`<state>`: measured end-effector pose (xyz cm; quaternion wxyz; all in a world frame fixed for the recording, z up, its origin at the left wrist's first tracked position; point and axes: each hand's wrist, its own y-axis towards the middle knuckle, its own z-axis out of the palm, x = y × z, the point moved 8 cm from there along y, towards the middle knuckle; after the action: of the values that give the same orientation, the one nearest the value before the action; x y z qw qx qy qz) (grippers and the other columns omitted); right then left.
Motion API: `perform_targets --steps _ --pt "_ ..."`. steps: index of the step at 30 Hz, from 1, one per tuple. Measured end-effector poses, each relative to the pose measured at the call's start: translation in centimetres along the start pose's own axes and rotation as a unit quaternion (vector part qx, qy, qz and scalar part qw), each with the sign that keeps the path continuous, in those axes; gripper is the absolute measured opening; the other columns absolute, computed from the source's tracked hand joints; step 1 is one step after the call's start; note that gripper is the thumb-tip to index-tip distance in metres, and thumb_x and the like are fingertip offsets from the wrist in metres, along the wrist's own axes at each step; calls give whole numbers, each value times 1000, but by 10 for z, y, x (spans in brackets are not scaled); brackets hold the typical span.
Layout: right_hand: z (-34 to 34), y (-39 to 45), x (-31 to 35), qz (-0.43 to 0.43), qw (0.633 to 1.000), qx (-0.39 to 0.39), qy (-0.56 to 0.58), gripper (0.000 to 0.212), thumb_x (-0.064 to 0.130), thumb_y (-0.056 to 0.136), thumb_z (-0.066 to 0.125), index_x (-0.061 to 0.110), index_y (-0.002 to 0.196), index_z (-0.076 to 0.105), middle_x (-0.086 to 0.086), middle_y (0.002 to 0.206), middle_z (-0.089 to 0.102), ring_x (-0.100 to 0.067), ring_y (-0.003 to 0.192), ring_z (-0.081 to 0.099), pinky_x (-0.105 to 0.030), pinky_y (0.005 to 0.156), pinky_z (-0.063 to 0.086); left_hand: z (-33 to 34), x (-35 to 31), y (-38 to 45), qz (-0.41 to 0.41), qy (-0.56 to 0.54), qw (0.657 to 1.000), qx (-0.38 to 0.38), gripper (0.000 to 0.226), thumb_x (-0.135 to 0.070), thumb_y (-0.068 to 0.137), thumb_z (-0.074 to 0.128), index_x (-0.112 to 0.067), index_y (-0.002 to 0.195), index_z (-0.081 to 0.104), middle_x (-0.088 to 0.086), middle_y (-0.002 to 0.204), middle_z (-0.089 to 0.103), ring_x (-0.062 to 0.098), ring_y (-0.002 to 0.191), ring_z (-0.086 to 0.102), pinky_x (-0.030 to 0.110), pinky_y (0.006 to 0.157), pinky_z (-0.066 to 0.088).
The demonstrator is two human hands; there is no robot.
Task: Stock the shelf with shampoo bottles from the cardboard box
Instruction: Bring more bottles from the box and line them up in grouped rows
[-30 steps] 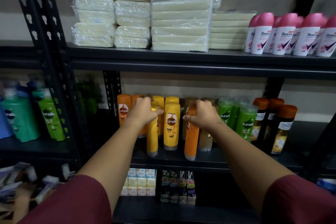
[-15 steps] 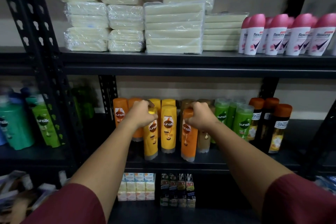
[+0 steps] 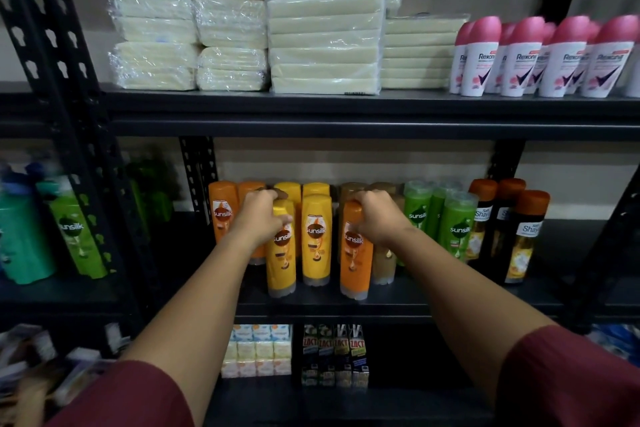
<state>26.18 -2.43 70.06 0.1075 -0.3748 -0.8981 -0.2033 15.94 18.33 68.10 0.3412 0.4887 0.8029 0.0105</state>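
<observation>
**Asker:** Facing what, exactly?

**Describer:** Facing a tall black metal shelf unit (image 3: pixel 311 121), seen from a head-worn camera. Its top level carries plastic-wrapped cream packs (image 3: pixel 325 45) and pink-capped deodorants (image 3: pixel 519 59). The middle shelf (image 3: pixel 433 298) holds the shampoo: orange, yellow, brownish and green bottles, then dark bottles (image 3: pixel 519 239) at the right end. Small cartons sit on the level below. No cardboard box is in view.

**Asker:** And the hands?

**Describer:** Both arms reach forward in dark red sleeves. The left hand (image 3: pixel 259 222) is closed around the top of a yellow shampoo bottle (image 3: pixel 281 253). The right hand (image 3: pixel 375 218) is closed around the top of an orange shampoo bottle (image 3: pixel 354 253). Both bottles stand upright at the front edge of the middle shelf, bases apparently on it, with another yellow bottle (image 3: pixel 316 239) between them.

**Asker:** How should this step be done well?

**Describer:** My judgement: this is the placing step, two bottles at once. Each one needs settling flat before the grip loosens, since tall narrow bottles held from the top tip easily. The orange one stands in front of the brownish row (image 3: pixel 382 260), while the other orange bottles (image 3: pixel 221 211) stand far left, so it may belong elsewhere. Labels already face forward, and that is worth keeping. Nudging each bottle back, level with its neighbours, would leave a tidy front row.
</observation>
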Motion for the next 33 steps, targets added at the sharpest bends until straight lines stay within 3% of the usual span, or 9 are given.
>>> perform_targets --steps 6,11,17,21,26,30,33 --pt "2 -1 1 1 999 22 33 67 -2 85 70 19 145 49 -12 140 50 -30 121 56 -38 93 56 1 5 0 3 -30 999 18 53 -27 89 77 -24 139 59 8 134 58 25 117 61 42 96 56" --pt "4 1 -2 2 999 21 43 66 0 87 69 20 146 48 -12 141 48 -29 119 57 -37 92 56 5 6 0 2 -32 999 23 54 -24 93 73 -19 144 54 8 138 55 26 123 57 39 100 53" --pt "9 4 -8 9 998 23 61 67 -3 87 66 25 145 47 -11 140 46 -23 101 59 -36 81 60 11 15 1 -25 -18 999 34 61 -30 94 70 -14 148 47 12 143 51 29 131 52 48 107 48" --pt "14 6 -12 3 996 35 78 70 -4 86 64 32 143 46 -9 142 44 -23 103 61 -37 80 61 10 16 1 -16 -17 999 29 59 -32 93 71 -12 145 50 12 140 55 30 131 52 49 107 48" --pt "18 7 -14 -2 995 41 90 70 -4 86 62 32 143 44 -8 140 45 -27 120 55 -39 91 57 11 11 -5 18 -44 999 17 43 -28 94 70 -10 133 60 7 122 64 25 114 61 35 92 52" --pt "21 6 -15 -8 995 37 87 69 0 87 64 28 146 41 -8 136 46 -28 125 51 -37 96 53 9 4 -13 49 -51 997 10 56 -23 92 73 -21 144 51 8 139 53 15 118 52 25 93 42" --pt "24 0 -18 -4 997 -6 73 67 12 92 67 26 149 35 -9 136 42 -27 131 41 -40 101 48 13 5 -21 52 -71 996 8 79 -19 89 76 -33 155 33 6 160 28 25 142 36 33 108 38"
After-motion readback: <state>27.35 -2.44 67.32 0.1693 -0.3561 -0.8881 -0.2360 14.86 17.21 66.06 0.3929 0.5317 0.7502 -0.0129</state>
